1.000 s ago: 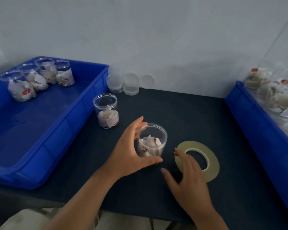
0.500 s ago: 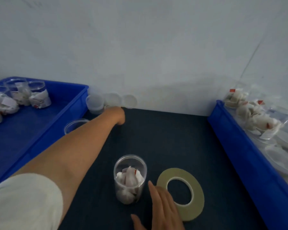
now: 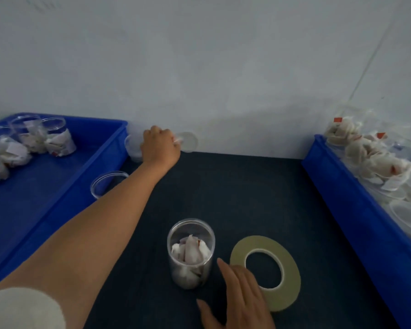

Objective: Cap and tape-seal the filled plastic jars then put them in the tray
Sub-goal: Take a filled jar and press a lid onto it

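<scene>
An uncapped clear jar (image 3: 190, 252) holding white sachets stands on the dark mat near the front. To its right lies a flat roll of yellowish tape (image 3: 292, 276). My right hand (image 3: 240, 295) rests flat on the mat between them, fingers straight, overlapping the roll's near edge. My left hand (image 3: 159, 148) is stretched to the back wall, fingers curled over the clear lids (image 3: 188, 141) there, and seems to pinch one. A second open jar (image 3: 105, 184) is partly hidden behind my left forearm.
A blue tray (image 3: 57, 186) on the left holds several filled jars (image 3: 57, 138) at its far end. A blue bin (image 3: 342, 186) on the right carries clear bags of sachets (image 3: 365, 157) and spare containers. The wall stands just behind the lids.
My left hand let go of the front jar and reached back to the lids by the wall. My right hand stayed beside the jar and tape roll. The camera tilted upward.
</scene>
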A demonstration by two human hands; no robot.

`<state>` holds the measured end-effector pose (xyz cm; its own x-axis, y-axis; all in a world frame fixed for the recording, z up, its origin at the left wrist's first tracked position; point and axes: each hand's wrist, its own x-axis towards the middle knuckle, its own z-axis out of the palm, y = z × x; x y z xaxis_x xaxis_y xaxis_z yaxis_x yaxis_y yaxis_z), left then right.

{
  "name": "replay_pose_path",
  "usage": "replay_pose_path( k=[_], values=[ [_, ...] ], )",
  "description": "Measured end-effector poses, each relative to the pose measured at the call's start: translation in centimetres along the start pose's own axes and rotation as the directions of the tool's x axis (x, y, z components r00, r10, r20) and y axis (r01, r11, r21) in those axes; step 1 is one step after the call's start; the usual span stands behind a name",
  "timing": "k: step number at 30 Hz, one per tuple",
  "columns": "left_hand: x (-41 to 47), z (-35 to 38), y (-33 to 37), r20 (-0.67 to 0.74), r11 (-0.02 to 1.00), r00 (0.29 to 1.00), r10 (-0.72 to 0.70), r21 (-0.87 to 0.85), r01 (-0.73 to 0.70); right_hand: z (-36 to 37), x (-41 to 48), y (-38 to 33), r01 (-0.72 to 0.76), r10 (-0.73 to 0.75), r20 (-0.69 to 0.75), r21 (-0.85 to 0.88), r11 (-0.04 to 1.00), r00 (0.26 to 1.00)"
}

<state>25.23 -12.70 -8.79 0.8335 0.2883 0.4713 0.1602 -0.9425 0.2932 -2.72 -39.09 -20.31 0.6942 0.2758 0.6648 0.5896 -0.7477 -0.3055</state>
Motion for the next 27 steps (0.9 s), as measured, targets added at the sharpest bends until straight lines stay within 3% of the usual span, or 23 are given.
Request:
replay_pose_path(
  k=[2,5,8,10,13,16,20,27],
  values=[
    [-0.9,-3.0,1.1,0.022,0.953,1.0,-0.022,-0.301,0.028,-0.1,-0.4,0.0,-0.035,0.034,0.03,0.03,0.999,0.999],
    [-4.4,-9.4,2.2,0.141,0.671,0.989,-0.039,-0.73,0.13,-0.7,-0.7,-0.3,-0.09,0.085,0.088,0.058,0.994,0.993],
    [-10.8,-14.8,2.0,0.237,0.401,0.968,0.084,-0.897,0.185,-1.5,-0.9,-0.9,-0.123,0.114,0.114,0.072,0.99,0.987],
    [-15.5,-16.5,1.3,0.326,0.315,0.938,0.121,-0.909,0.275,-2.0,-0.7,-1.5,-0.17,0.156,0.132,0.102,0.98,0.979],
    [-21.1,-16.5,0.8,0.426,0.437,0.891,0.155,-0.839,0.324,-2.3,0.2,-2.8,-0.354,0.301,0.247,0.207,0.912,0.921],
    [-23.8,-14.9,0.8,0.361,0.652,0.926,0.112,-0.73,0.206,-1.8,1.6,-3.8,-0.557,0.434,0.361,0.396,0.73,0.825],
    [-24.4,-13.2,0.9,0.258,0.821,0.96,0.112,-0.568,0.057,-0.5,2.9,-4.6,-0.558,0.421,0.368,0.519,0.647,0.829],
    [-24.1,-12.4,2.2,0.386,0.9,0.874,0.297,-0.418,-0.121,1.1,2.2,-4.8,-0.496,0.4,0.297,0.58,0.646,0.867]
  ],
)
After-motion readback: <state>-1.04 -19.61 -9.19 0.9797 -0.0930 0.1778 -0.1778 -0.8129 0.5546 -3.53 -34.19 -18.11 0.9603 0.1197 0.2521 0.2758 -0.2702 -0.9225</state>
